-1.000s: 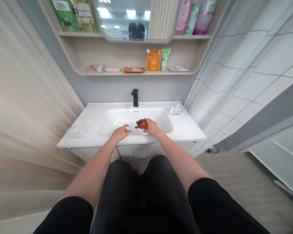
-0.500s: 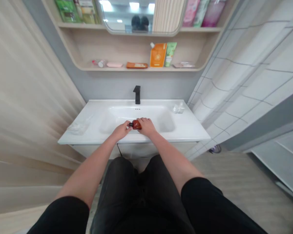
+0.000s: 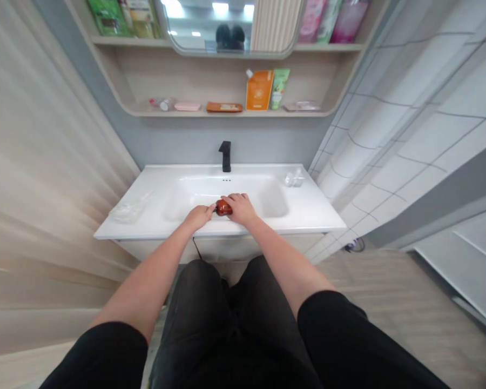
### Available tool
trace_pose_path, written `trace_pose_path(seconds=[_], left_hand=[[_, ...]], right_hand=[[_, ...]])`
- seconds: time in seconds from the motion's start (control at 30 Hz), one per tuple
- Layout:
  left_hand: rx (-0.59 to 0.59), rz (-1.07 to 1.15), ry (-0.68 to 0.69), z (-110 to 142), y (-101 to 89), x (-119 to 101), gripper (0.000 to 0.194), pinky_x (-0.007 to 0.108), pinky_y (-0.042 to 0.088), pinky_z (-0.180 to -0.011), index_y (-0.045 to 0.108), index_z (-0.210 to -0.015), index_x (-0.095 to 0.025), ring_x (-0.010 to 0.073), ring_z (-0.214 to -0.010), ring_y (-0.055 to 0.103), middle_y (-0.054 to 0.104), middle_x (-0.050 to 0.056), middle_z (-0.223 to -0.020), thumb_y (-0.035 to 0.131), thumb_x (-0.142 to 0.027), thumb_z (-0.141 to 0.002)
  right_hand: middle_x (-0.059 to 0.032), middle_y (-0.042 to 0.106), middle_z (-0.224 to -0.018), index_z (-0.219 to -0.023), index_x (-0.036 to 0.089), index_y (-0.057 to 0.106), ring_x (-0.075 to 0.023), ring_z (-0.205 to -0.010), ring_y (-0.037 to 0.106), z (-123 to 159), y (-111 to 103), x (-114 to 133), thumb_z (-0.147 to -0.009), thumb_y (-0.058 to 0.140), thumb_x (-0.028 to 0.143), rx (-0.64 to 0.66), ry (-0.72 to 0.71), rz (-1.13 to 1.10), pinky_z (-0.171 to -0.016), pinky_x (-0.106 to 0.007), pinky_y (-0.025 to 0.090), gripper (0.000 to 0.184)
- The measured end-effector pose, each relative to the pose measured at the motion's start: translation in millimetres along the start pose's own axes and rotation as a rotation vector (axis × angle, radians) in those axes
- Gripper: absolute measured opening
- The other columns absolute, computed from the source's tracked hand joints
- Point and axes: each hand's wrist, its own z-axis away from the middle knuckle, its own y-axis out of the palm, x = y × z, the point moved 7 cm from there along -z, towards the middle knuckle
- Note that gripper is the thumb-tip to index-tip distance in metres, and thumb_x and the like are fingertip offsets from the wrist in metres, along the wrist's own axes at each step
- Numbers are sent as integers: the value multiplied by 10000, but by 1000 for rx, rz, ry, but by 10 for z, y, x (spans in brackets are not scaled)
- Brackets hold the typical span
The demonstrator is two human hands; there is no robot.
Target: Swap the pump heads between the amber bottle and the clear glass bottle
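At center, the dark top of an amber bottle is mostly hidden by the left hand, its other end by the right hand. The mirror is cropped by the upper edge; print on the orange pouch cannot be read.

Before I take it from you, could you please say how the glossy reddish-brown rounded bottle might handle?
The glossy reddish-brown rounded bottle is probably fairly stiff, as no dent shows beside the right hand. Its shiny surface may be slippery, and its rounded body could roll if laid down.
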Motion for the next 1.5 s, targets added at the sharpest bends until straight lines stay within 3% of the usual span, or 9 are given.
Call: trace_pose_path(seconds=[0.17,0.3,0.47,0.57,0.83,0.97,1.13,1.37,1.5], left_hand=[[-90,-31,-40,25,-49,21,640,406,536,-862,776,-994,-239,325,-897,774,796,112,-886,320,-666,-1134],[-132,6,81,95,-61,-55,454,390,560,-898,565,-1508,-265,276,-926,790,820,101,-1221,522,-485,-1113],[-56,-101,98,97,-31,-130,300,408,545,-893,640,-1244,-243,318,-969,779,814,104,-1007,435,-439,-1148],[-30,-124,69,76,-31,-135,450,410,536,-889,653,-1059,-249,324,-950,769,784,97,-891,313,-519,-1178],[-145,-49,104,135,-87,-119,425,373,519,-841,592,-1430,-259,288,-920,763,815,88,-1122,640,-360,-1020],[-106,-50,114,100,-68,-120,232,372,501,-822,701,-1137,-264,295,-882,741,791,63,-903,538,-417,-1074],[-97,-28,29,28,-76,-49,650,385,515,-830,635,-693,-259,290,-801,715,730,88,-733,306,-586,-1148],[-182,178,96,60,-120,10,400,343,551,-855,662,-1386,-271,201,-799,728,796,61,-1194,656,-396,-1006],[-149,137,123,73,-91,-12,359,359,543,-864,641,-1348,-265,205,-781,721,798,50,-1121,626,-289,-990]], right_hand=[[-169,705,-1472,-1635,221,568,-366,-1332,625,4,4,-23,-919,759,286,-17,17,-5,-1161,-494,393,743],[-170,711,-1444,-1623,221,570,-370,-1302,634,-2,26,-37,-914,766,297,-8,32,2,-1143,-494,402,739],[-169,715,-1432,-1606,224,577,-367,-1310,632,1,30,-33,-928,752,291,-12,26,0,-1138,-489,400,703],[-162,717,-1433,-1600,229,581,-364,-1296,638,6,19,-28,-924,757,292,-22,21,-2,-1131,-486,404,701],[-169,694,-1476,-1617,236,555,-366,-1320,628,1,26,-19,-927,775,324,23,30,2,-1149,-497,402,730],[-164,691,-1479,-1621,240,549,-358,-1328,627,-1,31,-27,-929,773,320,39,41,1,-1155,-495,400,731],[-159,690,-1480,-1619,242,548,-354,-1319,633,2,27,-29,-914,789,314,53,49,2,-1160,-499,401,749],[-162,691,-1488,-1624,231,534,-358,-1349,629,-18,61,-35,-902,819,325,58,36,-17,-1160,-487,410,782],[-161,702,-1471,-1617,225,541,-358,-1325,648,-29,83,-54,-896,837,341,63,55,-14,-1151,-484,427,788]])
